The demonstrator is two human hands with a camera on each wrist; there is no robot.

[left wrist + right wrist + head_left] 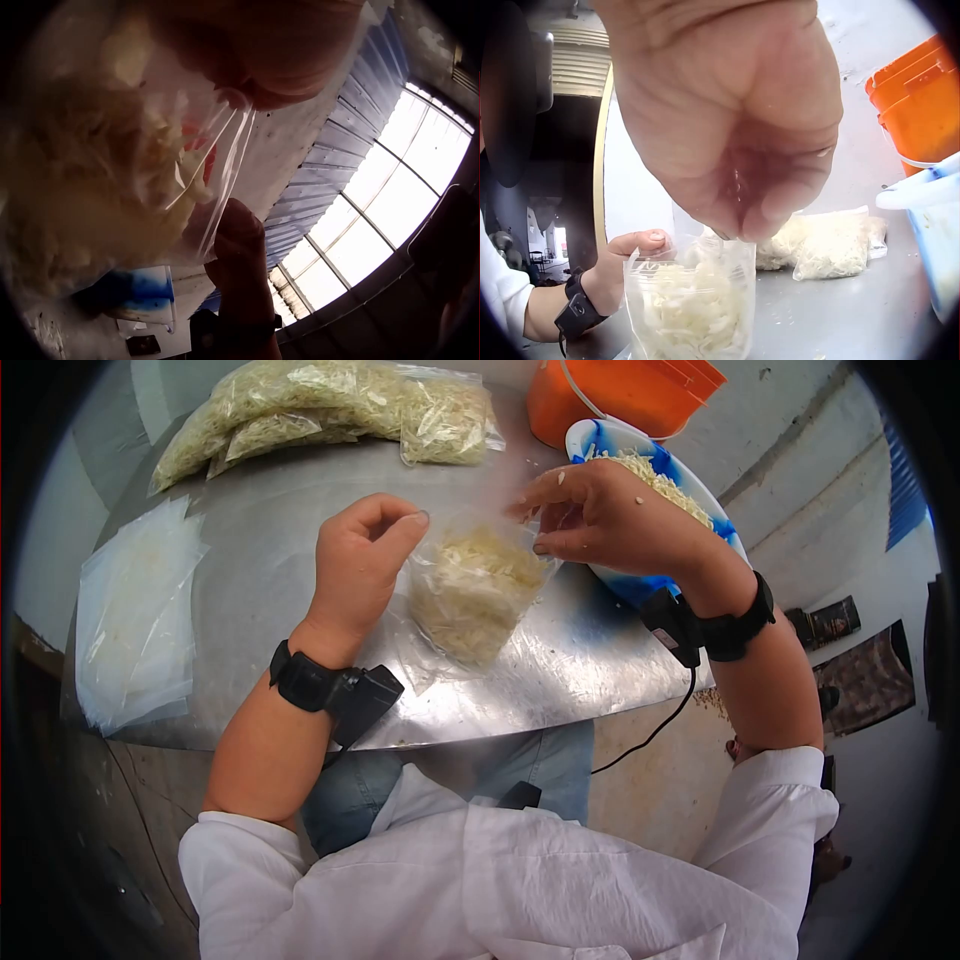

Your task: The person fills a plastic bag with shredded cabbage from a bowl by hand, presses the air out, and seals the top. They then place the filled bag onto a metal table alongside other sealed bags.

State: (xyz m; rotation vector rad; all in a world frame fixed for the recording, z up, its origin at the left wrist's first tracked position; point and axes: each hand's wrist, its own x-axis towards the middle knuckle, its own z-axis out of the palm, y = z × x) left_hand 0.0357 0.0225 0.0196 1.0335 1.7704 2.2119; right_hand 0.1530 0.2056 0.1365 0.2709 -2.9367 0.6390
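Observation:
A clear zip bag (470, 600) full of pale shreds, like shredded cabbage, is upright at the front of a metal table (290, 540). My left hand (365, 555) pinches its upper left edge between thumb and forefinger. At the opposite top corner is my right hand (600, 510), fingers curled, one blurred, a few shreds stuck to the skin. In the right wrist view, the right fingertips (750, 221) bunch right at the bag's rim; I cannot tell whether they grip it. Close to my right forearm stands a blue-and-white basin (725, 525) of loose shreds (655, 478).
Filled bags (320, 405) lie piled along the back of the table. A stack of flat clear bags (140, 615) covers the left side. Behind the basin is an orange bucket (630, 395) with a white handle. Stray shreds dot the metal near the bag.

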